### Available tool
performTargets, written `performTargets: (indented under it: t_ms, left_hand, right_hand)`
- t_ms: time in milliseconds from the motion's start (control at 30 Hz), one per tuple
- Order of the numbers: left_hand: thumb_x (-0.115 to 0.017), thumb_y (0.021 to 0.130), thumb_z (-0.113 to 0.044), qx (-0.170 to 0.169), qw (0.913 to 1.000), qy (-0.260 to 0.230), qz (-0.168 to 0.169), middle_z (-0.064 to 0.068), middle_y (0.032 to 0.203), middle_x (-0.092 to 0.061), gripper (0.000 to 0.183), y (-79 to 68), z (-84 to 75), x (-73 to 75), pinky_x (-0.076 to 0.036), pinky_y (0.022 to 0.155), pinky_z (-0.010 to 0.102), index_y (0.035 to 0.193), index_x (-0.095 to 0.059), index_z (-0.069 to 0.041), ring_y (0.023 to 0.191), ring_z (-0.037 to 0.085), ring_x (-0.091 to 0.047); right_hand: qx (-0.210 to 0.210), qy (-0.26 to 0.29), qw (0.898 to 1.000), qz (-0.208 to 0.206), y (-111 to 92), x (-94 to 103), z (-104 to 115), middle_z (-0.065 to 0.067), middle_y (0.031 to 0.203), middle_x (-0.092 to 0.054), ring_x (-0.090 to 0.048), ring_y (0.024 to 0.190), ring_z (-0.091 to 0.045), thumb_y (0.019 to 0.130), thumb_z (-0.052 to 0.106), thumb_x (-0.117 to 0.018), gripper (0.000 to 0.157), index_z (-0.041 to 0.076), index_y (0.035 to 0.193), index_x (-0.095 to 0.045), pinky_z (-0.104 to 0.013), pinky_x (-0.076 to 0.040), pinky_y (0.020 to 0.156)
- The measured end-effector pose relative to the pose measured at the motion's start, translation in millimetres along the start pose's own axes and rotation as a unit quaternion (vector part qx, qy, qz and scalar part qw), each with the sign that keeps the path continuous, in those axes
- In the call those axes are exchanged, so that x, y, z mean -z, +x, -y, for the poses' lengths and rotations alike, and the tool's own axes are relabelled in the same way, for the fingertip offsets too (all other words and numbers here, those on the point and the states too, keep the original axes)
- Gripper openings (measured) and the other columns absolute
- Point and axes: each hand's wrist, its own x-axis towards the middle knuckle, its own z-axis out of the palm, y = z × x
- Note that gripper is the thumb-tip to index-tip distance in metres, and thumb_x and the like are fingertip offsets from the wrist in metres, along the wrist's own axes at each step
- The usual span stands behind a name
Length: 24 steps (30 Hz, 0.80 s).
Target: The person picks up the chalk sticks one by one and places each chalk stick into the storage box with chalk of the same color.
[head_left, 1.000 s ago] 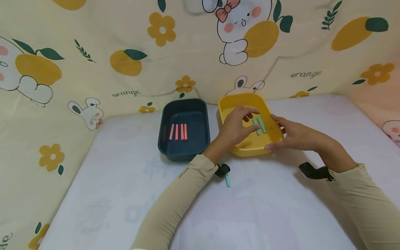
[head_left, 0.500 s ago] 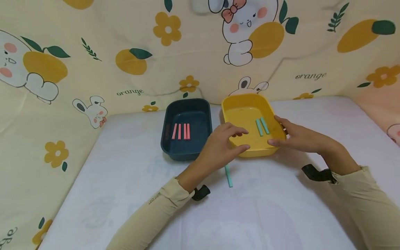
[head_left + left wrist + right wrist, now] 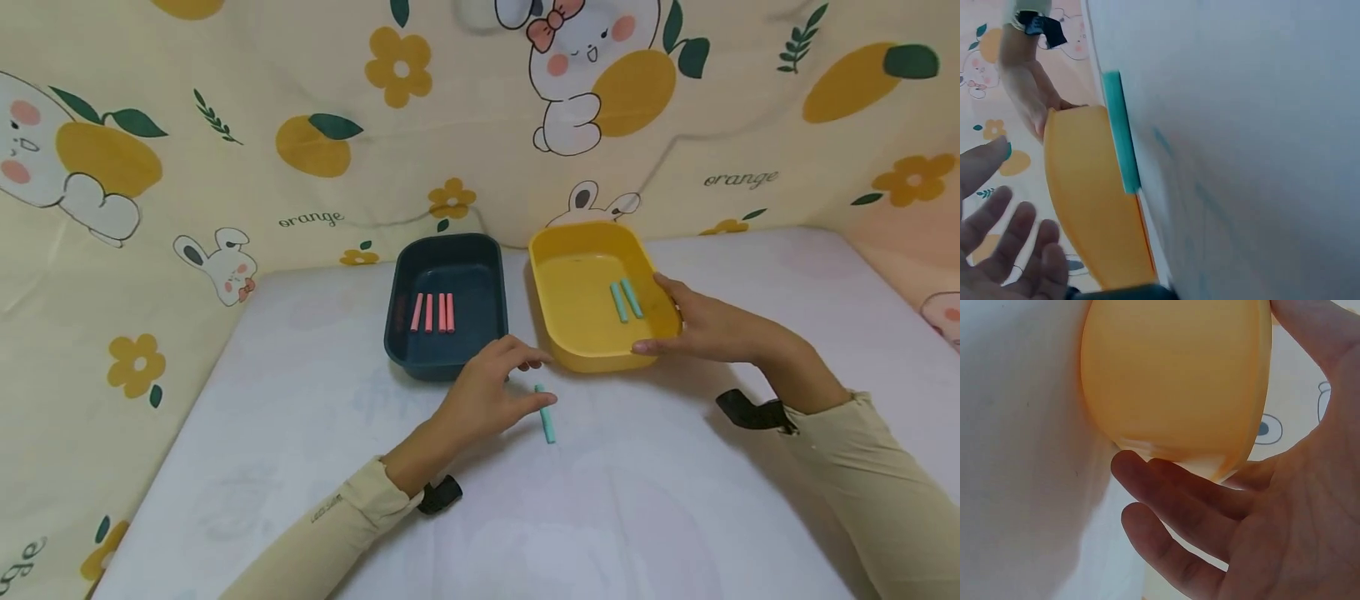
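My left hand [image 3: 480, 396] hovers over the table with thumb and fingers spread, holding nothing. Its thumb overlaps a teal chalk stick [image 3: 548, 427] that lies on the cloth; in the left wrist view this chalk [image 3: 1121, 131] is apart from the fingers. My right hand [image 3: 723, 331] grips the right side of a yellow plastic tray [image 3: 573, 292], the thumb at its near rim. In the right wrist view, fingers [image 3: 1166, 487] lie against the tray's outer wall [image 3: 1172, 369]. Two teal chalk sticks [image 3: 618, 302] lie inside the yellow tray.
A dark blue tray [image 3: 450, 354] stands left of the yellow one, with several pink chalk sticks [image 3: 429, 313] in a row. A white cloth [image 3: 600, 500] covers the table. Behind the trays rises a patterned cloth backdrop [image 3: 225, 167].
My left hand has drawn back from over the yellow tray, toward the near left, to the chalk on the table. The right hand stays on the yellow tray.
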Motion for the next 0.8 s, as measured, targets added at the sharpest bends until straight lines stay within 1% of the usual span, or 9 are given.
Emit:
performTargets:
  t_ms: [133, 233, 300, 433, 533, 567, 700, 800]
  left_hand:
    - [-0.087, 0.077, -0.024, 0.016, 0.9985, -0.044, 0.028, 0.005, 0.107, -0.065, 0.048, -4.2, 4.0, -6.9, -0.055, 0.085, 0.034, 0.121, -0.068, -0.015, 0.104, 0.019, -0.06]
    - [-0.09, 0.072, -0.024, 0.042, 0.9957, -0.068, 0.046, 0.002, 0.107, -0.066, 0.052, -6.4, 8.8, -13.4, -0.053, 0.083, 0.029, 0.119, -0.069, -0.017, 0.102, 0.016, -0.061]
    - [-0.092, 0.07, -0.024, 0.056, 0.9941, -0.077, 0.051, 0.001, 0.107, -0.066, 0.054, -8.4, 11.5, -17.0, -0.052, 0.082, 0.026, 0.119, -0.069, -0.019, 0.101, 0.016, -0.06]
    - [-0.093, 0.068, -0.024, 0.063, 0.9942, -0.075, 0.044, 0.0, 0.107, -0.065, 0.056, -12.0, 16.5, -22.2, -0.049, 0.078, 0.021, 0.118, -0.07, -0.019, 0.099, 0.016, -0.058]
    - [-0.094, 0.067, -0.025, 0.067, 0.995, -0.065, 0.035, 0.0, 0.108, -0.063, 0.058, -13.3, 19.8, -24.2, -0.048, 0.079, 0.021, 0.119, -0.07, -0.02, 0.1, 0.016, -0.057]
    - [-0.094, 0.066, -0.025, 0.074, 0.9948, -0.062, 0.034, -0.001, 0.109, -0.062, 0.059, -13.4, 20.5, -24.5, -0.048, 0.08, 0.021, 0.12, -0.069, -0.021, 0.1, 0.015, -0.056]
    - [-0.095, 0.065, -0.031, 0.098, 0.9931, -0.043, 0.047, -0.002, 0.112, -0.057, 0.067, -13.6, 22.7, -26.1, -0.048, 0.086, 0.025, 0.125, -0.067, -0.024, 0.103, 0.014, -0.053]
    - [-0.095, 0.065, -0.034, 0.11, 0.9919, -0.026, 0.058, -0.003, 0.113, -0.055, 0.071, -13.0, 22.2, -26.9, -0.048, 0.092, 0.03, 0.129, -0.065, -0.025, 0.106, 0.013, -0.05]
  right_hand:
    - [-0.005, 0.004, 1.0, 0.007, 2, -0.2, 2, -0.034, 0.161, -0.012, -0.02, 0.145, -0.053, 0.082, 0.06, -0.071, 0.125, 0.001, 0.158, 0.01, -0.072, -0.021, 0.113]
    - [-0.009, 0.009, 1.0, 0.012, 2, 0.3, 2, -0.034, 0.161, -0.009, -0.018, 0.145, -0.054, 0.083, 0.06, -0.071, 0.125, 0.001, 0.157, 0.011, -0.073, -0.02, 0.113]
    - [-0.009, 0.011, 1.0, 0.014, 3, 0.3, 1, -0.034, 0.161, -0.008, -0.017, 0.146, -0.054, 0.083, 0.059, -0.071, 0.126, 0.001, 0.157, 0.012, -0.073, -0.02, 0.113]
    - [-0.008, 0.015, 1.0, 0.016, 4, 0.0, -1, -0.034, 0.162, -0.005, -0.014, 0.146, -0.054, 0.083, 0.058, -0.072, 0.126, 0.002, 0.157, 0.013, -0.073, -0.018, 0.113]
    - [-0.009, 0.019, 1.0, 0.016, 4, -0.6, -3, -0.033, 0.162, -0.005, -0.014, 0.146, -0.054, 0.083, 0.058, -0.072, 0.126, 0.003, 0.157, 0.014, -0.074, -0.017, 0.113]
    - [-0.008, 0.019, 1.0, 0.016, 4, -0.7, -3, -0.033, 0.162, -0.005, -0.014, 0.146, -0.054, 0.083, 0.058, -0.072, 0.126, 0.003, 0.157, 0.014, -0.074, -0.017, 0.113]
    - [-0.006, 0.019, 1.0, 0.015, 4, -0.7, -2, -0.033, 0.162, -0.005, -0.015, 0.146, -0.054, 0.083, 0.058, -0.072, 0.126, 0.003, 0.157, 0.013, -0.074, -0.017, 0.113]
    - [-0.004, 0.018, 1.0, 0.011, 3, 0.0, 0, -0.032, 0.162, -0.006, -0.015, 0.146, -0.053, 0.083, 0.058, -0.072, 0.125, 0.003, 0.158, 0.012, -0.073, -0.017, 0.114]
